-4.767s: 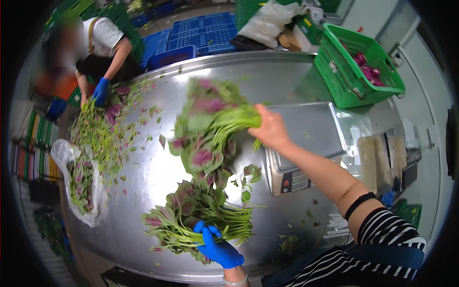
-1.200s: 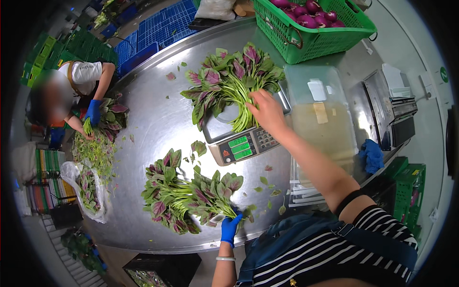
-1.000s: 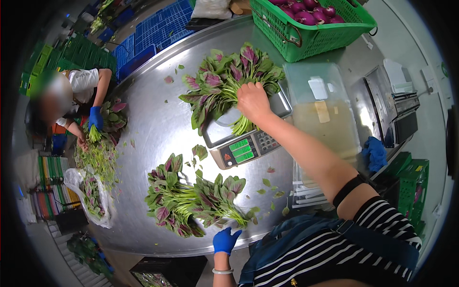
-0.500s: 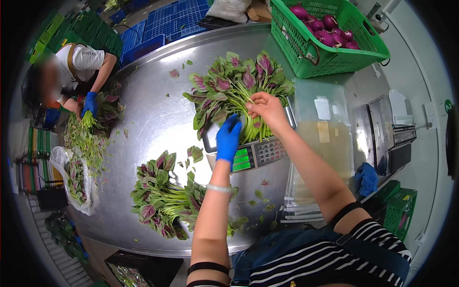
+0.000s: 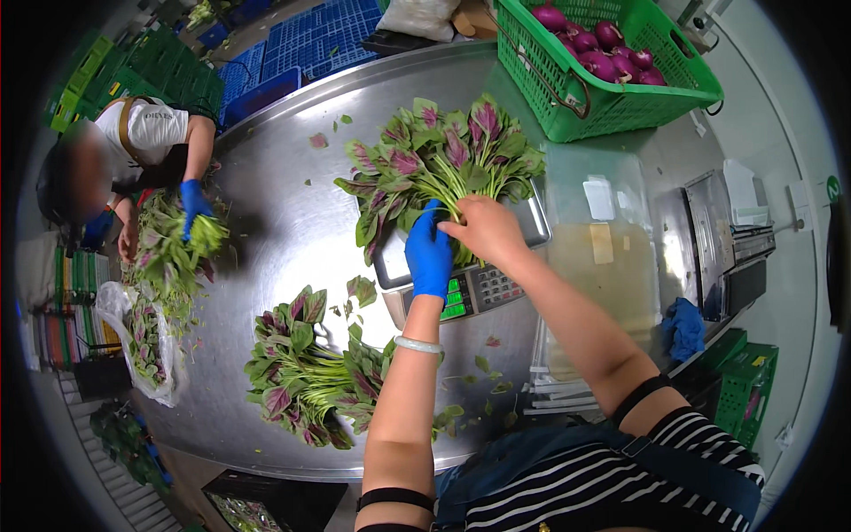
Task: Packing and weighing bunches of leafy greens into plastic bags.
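A fanned bunch of amaranth greens (image 5: 443, 151), green leaves with purple centres, rests on a digital scale (image 5: 483, 293) with green displays. My left hand (image 5: 429, 253), in a blue glove, closes on the stems from the left. My bare right hand (image 5: 487, 232) grips the same stems from the right, its fingers curled over them; the two hands nearly meet. Much of the scale's tray is hidden under the bunch. Nearer me, left of my left forearm, lies a second pile of amaranth (image 5: 310, 368) with its stems pointing right.
A green crate (image 5: 612, 111) of red onions stands at the far right. Clear plastic bags (image 5: 603, 284) lie right of the scale, by a crumpled blue glove (image 5: 683, 328). Across the steel table (image 5: 275, 213), at left, a co-worker's blue-gloved hand (image 5: 195, 208) holds greens beside a plastic bag (image 5: 146, 346).
My right hand has come down the stems and closed around them, beside my left hand. The co-worker's gloved hand has moved right and lower with a bunch of greens.
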A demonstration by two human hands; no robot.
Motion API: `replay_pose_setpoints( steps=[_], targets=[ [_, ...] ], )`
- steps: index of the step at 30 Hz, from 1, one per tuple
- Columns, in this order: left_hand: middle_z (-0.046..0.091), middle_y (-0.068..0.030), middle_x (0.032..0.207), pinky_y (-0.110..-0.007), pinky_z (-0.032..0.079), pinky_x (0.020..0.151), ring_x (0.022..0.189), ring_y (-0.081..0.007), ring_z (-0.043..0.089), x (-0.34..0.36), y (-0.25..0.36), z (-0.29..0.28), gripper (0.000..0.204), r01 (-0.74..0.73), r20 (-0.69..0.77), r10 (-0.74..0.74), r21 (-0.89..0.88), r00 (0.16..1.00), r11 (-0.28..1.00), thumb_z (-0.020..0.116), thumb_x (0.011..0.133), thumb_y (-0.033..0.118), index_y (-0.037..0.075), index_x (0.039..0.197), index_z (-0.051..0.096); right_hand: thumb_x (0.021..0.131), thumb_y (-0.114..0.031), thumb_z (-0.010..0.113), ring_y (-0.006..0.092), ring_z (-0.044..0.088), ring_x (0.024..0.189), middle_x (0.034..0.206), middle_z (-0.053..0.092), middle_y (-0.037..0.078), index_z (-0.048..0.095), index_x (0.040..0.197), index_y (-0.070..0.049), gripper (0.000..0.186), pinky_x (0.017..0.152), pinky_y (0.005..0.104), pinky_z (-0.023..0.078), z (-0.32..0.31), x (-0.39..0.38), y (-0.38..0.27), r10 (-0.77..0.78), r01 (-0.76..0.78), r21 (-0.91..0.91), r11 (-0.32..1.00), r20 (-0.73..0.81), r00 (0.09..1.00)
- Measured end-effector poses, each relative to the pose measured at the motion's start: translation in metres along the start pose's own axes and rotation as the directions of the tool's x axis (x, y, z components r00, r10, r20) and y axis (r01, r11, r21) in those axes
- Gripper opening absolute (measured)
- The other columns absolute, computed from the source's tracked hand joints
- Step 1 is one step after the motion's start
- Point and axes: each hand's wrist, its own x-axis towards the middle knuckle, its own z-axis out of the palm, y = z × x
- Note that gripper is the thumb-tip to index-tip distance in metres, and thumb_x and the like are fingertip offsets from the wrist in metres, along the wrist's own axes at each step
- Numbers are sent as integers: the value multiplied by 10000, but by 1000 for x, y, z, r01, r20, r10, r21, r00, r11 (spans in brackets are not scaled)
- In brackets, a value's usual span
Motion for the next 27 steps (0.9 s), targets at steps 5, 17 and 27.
replay_pose_setpoints(
  steps=[5,17,27],
  targets=[
    [638,-158,1209,-337,470,941,1087,-264,625,-12,-9,-18,407,-81,18,82,-43,996,996,536,904,6,48,1307,567,920,-227,600,269,647,766,852,654,125,623,916,-13,215,712,386,500,-18,12,-22,49,-26,325,945,-64,997],
    [610,-205,1230,-381,439,981,1123,-323,587,-48,-20,-13,440,-25,25,25,3,999,1000,640,905,179,-20,1287,551,961,-241,548,90,498,477,582,572,26,640,898,-28,240,466,262,397,-48,7,-18,137,-115,624,773,12,990],
    [616,-114,1257,-312,411,1021,1155,-188,579,-58,12,-20,374,66,164,0,-392,986,918,538,945,20,-33,1315,527,991,-210,517,79,505,559,640,540,5,584,1064,-29,206,520,220,410,-97,-34,-71,-106,259,831,492,-239,965]
  ],
)
